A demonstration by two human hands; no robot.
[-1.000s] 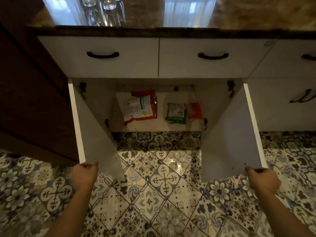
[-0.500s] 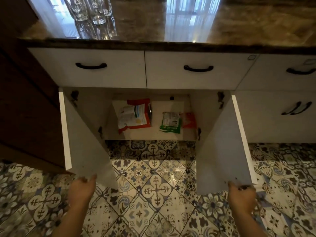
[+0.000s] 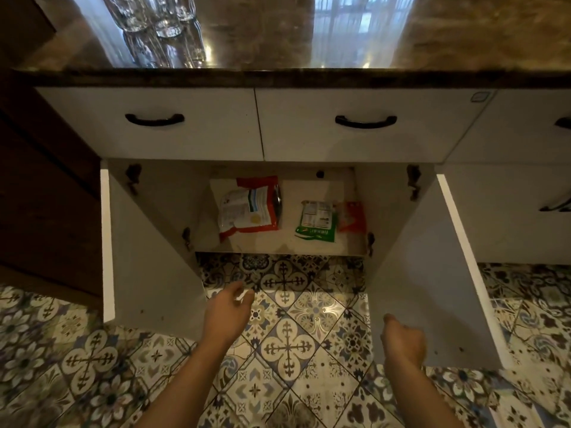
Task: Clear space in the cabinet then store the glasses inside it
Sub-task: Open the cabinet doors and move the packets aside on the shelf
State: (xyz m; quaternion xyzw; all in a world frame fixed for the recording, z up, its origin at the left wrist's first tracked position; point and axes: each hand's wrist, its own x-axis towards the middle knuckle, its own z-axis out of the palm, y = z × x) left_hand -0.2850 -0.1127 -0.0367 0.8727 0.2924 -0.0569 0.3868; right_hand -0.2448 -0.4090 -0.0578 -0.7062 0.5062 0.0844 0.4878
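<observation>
The white cabinet under the counter stands with both doors wide open. On its floor lie a red-and-white packet at the left, a green-and-white packet to its right, and a small red packet beside that. Several clear glasses stand on the glossy brown countertop at the top left. My left hand hovers above the tiled floor in front of the cabinet, fingers loosely apart, holding nothing. My right hand is lower right, near the right door, fingers curled and empty.
The left door and right door jut out over the patterned floor tiles. Two drawers with black handles sit above the opening. A dark wooden unit flanks the left side.
Both hands have let go of the door edges and moved inward, in front of the open cabinet. The view has shifted closer and lower.
</observation>
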